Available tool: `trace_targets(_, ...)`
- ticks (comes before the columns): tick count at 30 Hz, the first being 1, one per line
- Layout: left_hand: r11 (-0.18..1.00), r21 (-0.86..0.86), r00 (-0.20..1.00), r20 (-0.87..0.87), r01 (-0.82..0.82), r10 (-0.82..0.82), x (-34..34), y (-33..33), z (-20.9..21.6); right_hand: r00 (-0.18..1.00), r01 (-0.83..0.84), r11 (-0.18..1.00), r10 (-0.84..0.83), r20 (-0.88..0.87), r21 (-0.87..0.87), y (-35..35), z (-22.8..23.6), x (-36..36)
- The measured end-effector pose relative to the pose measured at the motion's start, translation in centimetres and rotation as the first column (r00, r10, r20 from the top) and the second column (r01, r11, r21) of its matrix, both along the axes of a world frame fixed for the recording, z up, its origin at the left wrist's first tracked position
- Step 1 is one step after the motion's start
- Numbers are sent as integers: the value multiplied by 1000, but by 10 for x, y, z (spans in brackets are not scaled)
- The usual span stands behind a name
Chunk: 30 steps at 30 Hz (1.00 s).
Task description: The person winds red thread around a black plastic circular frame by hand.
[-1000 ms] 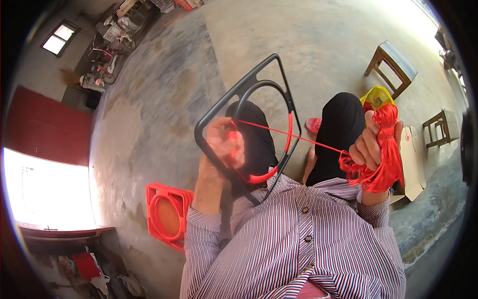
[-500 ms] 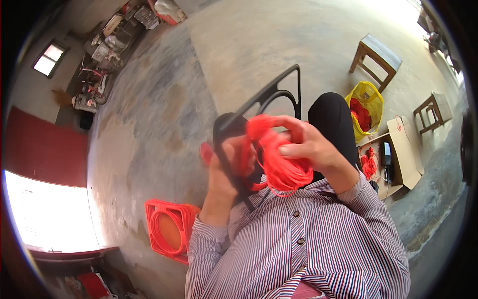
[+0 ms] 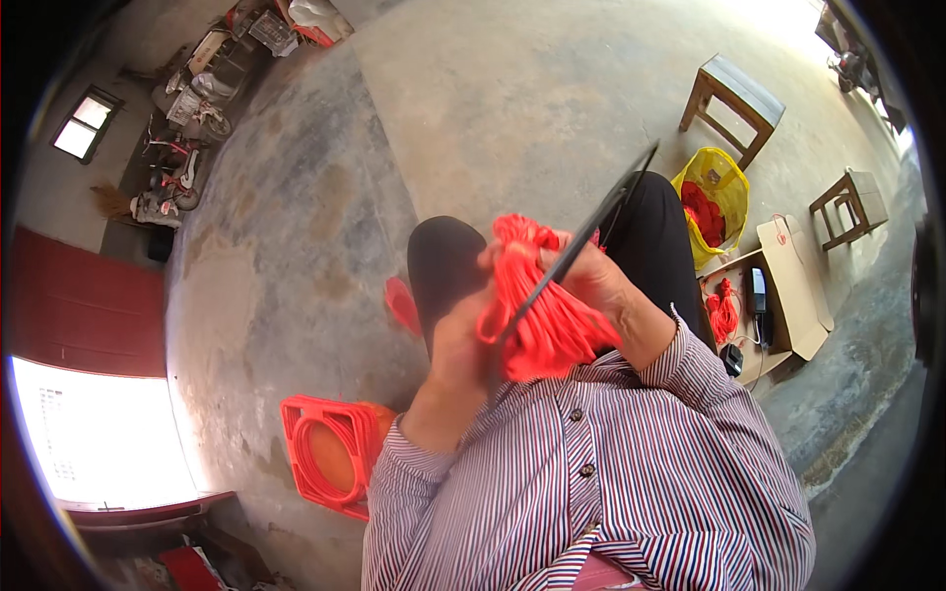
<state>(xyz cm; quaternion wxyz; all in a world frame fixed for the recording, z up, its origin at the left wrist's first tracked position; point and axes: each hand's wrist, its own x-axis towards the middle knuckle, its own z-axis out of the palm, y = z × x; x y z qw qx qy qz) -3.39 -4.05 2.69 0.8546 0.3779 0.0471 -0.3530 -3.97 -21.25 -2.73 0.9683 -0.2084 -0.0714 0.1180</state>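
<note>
A thick bundle of red cord (image 3: 540, 320) hangs in front of my lap, gathered at its upper end. My right hand (image 3: 589, 276) is closed near that gathered end, its fingers partly behind the cord and a black frame. My left hand (image 3: 463, 333) is closed at the bundle's left side, with its fingers largely hidden by the loops. The thin black frame (image 3: 603, 215) is turned nearly edge-on and slants across the bundle between my hands. Which hand bears the frame, I cannot tell.
On the floor at left stand orange-red square frames (image 3: 333, 455) with round openings. A red piece (image 3: 400, 305) shows beside my left knee. At right are a yellow bag (image 3: 733, 187) with red contents, a cardboard box (image 3: 800, 295) holding red cord (image 3: 723, 311), and two stools (image 3: 741, 91).
The black frame has swung from showing its open face to nearly edge-on, its top moving right. The cord bundle has turned more upright, and my left hand has come against its side.
</note>
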Motion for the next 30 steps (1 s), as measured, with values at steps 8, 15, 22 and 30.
trace_targets(8,1000,-8,948,317,3,0,19,38,-3,955,296,921,-284,83,-252,-49,-22,-17)
trace_targets(15,999,-42,910,412,-33,48,39,59,-17,849,32,981,-128,512,192,-47,37,-46)
trace_targets(22,999,-15,946,322,-30,33,38,60,-17,975,221,974,-220,-32,43,-58,8,-32)
trace_targets(30,996,-75,980,189,-55,69,15,25,-20,970,243,725,-182,160,-645,4,59,-12)
